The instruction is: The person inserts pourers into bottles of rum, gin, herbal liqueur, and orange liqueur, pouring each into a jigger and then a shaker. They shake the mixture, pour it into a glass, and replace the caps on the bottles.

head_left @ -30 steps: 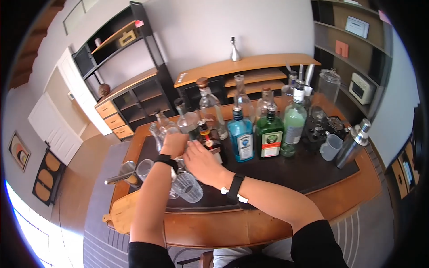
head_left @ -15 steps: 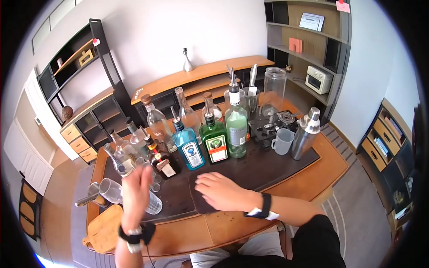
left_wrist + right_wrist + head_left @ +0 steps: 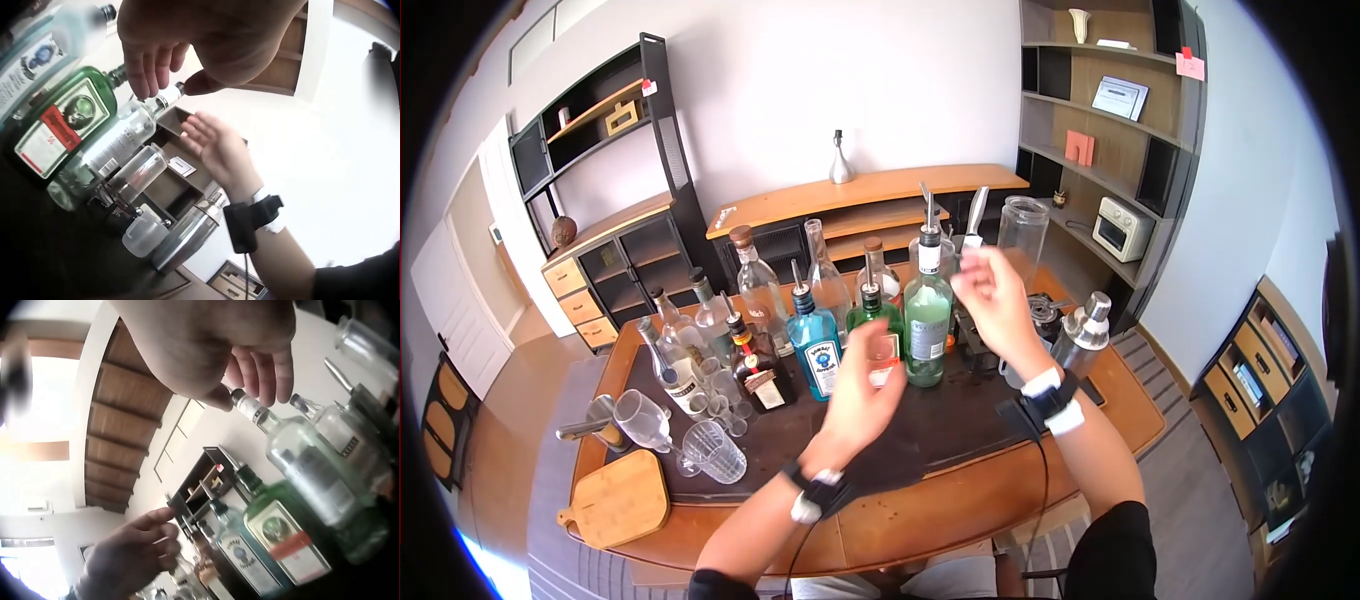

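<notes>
My left hand (image 3: pixel 865 390) hovers in front of the green square bottle (image 3: pixel 887 352) with a red-banded label, overlapping it in the head view. Its fingers (image 3: pixel 150 69) are loosely extended, holding nothing. To its left stand the blue bottle (image 3: pixel 815 345) and a dark brown bottle (image 3: pixel 760 372) with a cream label. My right hand (image 3: pixel 1000 300) is raised just right of the tall pale green bottle (image 3: pixel 927 325). In the right wrist view its relaxed fingers (image 3: pixel 265 378) appear right above that bottle's capped neck, with nothing gripped. Metal pourers top several bottles.
A steel shaker (image 3: pixel 1083 335) stands at the right beside a large clear jar (image 3: pixel 1023 235). On the left are a cut-glass tumbler (image 3: pixel 714 452), a wine glass (image 3: pixel 643 420), several small glasses and a wooden board (image 3: pixel 620 500). Clear bottles (image 3: pixel 762 290) line the back.
Both hands have left the bottles and glasses on the left. The left hand has moved right to before the green bottle; the right has gone right and up beside the pale green bottle. The head view has shifted.
</notes>
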`<action>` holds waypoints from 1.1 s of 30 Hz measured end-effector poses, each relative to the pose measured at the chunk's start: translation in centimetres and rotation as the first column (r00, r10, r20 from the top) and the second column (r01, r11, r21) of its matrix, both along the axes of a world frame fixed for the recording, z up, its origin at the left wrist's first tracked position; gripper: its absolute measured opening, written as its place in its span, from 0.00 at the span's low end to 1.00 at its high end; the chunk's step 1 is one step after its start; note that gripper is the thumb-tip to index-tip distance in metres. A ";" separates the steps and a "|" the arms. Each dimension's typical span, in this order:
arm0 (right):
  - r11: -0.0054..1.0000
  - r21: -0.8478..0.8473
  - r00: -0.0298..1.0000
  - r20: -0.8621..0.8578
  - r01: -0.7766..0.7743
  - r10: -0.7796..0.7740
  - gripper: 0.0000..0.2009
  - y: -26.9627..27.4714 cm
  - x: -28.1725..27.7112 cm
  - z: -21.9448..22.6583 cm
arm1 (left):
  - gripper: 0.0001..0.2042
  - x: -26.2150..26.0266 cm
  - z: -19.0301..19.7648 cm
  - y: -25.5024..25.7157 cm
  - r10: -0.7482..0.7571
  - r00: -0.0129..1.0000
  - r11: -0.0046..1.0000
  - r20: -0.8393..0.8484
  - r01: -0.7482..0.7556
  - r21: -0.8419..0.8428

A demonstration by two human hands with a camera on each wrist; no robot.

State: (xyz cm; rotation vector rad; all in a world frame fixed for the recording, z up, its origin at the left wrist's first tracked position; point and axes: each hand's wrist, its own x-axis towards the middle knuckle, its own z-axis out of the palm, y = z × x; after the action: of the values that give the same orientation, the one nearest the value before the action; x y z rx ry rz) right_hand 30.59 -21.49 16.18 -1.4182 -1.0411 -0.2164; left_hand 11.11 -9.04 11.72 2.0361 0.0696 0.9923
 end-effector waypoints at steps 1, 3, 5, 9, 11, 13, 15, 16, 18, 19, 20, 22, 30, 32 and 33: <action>0.999 0.050 0.998 -0.066 -0.017 0.020 0.20 1.5 1.1 1.2 | 0.35 2.8 0.8 -0.2 -0.023 1.000 0.999 -0.005 0.023 -0.041; 0.999 0.038 0.989 -0.143 -0.027 0.032 0.24 4.6 3.0 3.1 | 0.42 8.7 0.7 0.3 0.122 0.984 0.989 0.132 -0.132 0.067; 0.996 -0.042 0.968 -0.242 -0.076 0.064 0.20 6.6 3.4 4.5 | 0.42 12.7 1.5 0.3 0.275 0.956 0.959 0.107 -0.281 0.048; 0.975 -0.055 0.950 -0.242 -0.214 0.195 0.15 8.5 4.3 5.8 | 0.41 17.1 3.8 1.4 0.169 0.975 0.978 0.147 -0.147 -0.149; 0.922 0.156 0.854 -0.348 -0.354 0.386 0.13 9.1 4.1 6.5 | 0.37 17.4 5.6 1.3 0.172 0.985 0.931 -0.032 -0.173 -0.321; 0.927 0.162 0.838 -0.395 -0.338 0.375 0.17 9.6 4.2 7.0 | 0.23 18.9 4.7 2.1 0.226 0.968 0.939 0.110 -0.186 -0.290; 0.904 0.172 0.766 -0.485 -0.390 0.423 0.20 9.8 4.3 7.5 | 0.18 19.6 4.3 3.0 0.197 0.979 0.924 -0.056 -0.204 -0.324; 0.925 0.174 0.807 -0.452 -0.338 0.380 0.23 10.2 4.0 7.6 | 0.17 19.6 4.2 2.7 0.216 0.976 0.924 0.022 -0.197 -0.327; 0.892 0.184 0.759 -0.472 -0.413 0.449 0.23 10.4 4.7 7.5 | 0.16 19.0 4.6 2.2 0.243 0.970 0.918 -0.015 -0.235 -0.319; 0.872 0.188 0.733 -0.479 -0.452 0.484 0.23 10.4 4.9 7.8 | 0.16 19.0 4.8 2.2 0.259 0.965 0.914 -0.030 -0.255 -0.316; 0.847 0.152 0.697 -0.504 -0.509 0.510 0.24 10.2 5.1 8.1 | 0.16 19.6 4.3 2.5 0.261 0.965 0.909 -0.023 -0.254 -0.331; 0.769 0.096 0.624 -0.525 -0.632 0.579 0.25 10.2 6.6 8.3 | 0.15 19.2 4.4 2.3 0.253 0.967 0.916 -0.018 -0.246 -0.318; 0.811 0.171 0.689 -0.448 -0.559 0.569 0.18 10.0 6.2 7.4 | 0.12 19.1 4.8 1.7 0.292 0.956 0.892 -0.037 -0.287 -0.349; 0.915 0.103 0.863 -0.305 -0.390 0.403 0.14 9.8 4.6 6.8 | 0.11 19.1 4.8 1.8 0.287 0.958 0.896 -0.031 -0.279 -0.345; 0.961 -0.020 0.949 -0.167 -0.276 0.269 0.13 9.5 4.6 6.3 | 0.11 19.2 4.4 2.0 0.282 0.959 0.915 -0.025 -0.276 -0.295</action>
State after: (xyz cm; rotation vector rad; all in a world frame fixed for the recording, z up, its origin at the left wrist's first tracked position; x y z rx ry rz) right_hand 35.20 -12.01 22.45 -1.2902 -1.0973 0.1227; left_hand 30.32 -7.04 16.17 1.7691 0.4849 1.1021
